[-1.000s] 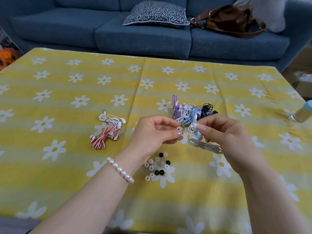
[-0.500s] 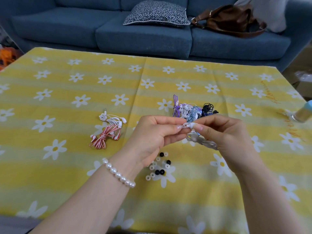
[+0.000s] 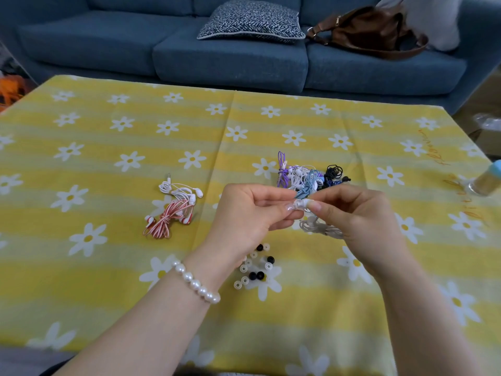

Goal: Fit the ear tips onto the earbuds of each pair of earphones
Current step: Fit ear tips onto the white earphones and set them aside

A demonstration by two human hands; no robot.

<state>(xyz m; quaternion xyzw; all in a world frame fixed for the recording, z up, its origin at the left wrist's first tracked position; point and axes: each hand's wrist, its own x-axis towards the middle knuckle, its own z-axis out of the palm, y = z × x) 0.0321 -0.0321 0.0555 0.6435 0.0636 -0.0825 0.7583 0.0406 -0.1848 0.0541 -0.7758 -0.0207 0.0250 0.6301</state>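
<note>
My left hand (image 3: pixel 249 213) and my right hand (image 3: pixel 357 215) meet above the table and pinch a small clear ear tip and earbud (image 3: pixel 299 204) between their fingertips. The grey-white cable (image 3: pixel 317 226) of this pair hangs below my right hand. Loose ear tips (image 3: pixel 254 267), several clear and several black, lie under my left wrist. A heap of bundled earphones (image 3: pixel 309 177) in purple, white, blue and black lies just behind my hands. A white pair (image 3: pixel 180 191) and a red-striped pair (image 3: pixel 169 218) lie to the left.
The table carries a yellow cloth with white daisies (image 3: pixel 108 158). A bottle with a blue cap (image 3: pixel 485 183) stands at the right edge. Behind the table is a blue sofa (image 3: pixel 230 58) with a patterned cushion (image 3: pixel 249 21) and a brown bag (image 3: pixel 368 31).
Both hands have risen slightly and come together, and the earbud's cable has lifted off the cloth with them. The fingertips now press the ear tip against the earbud.
</note>
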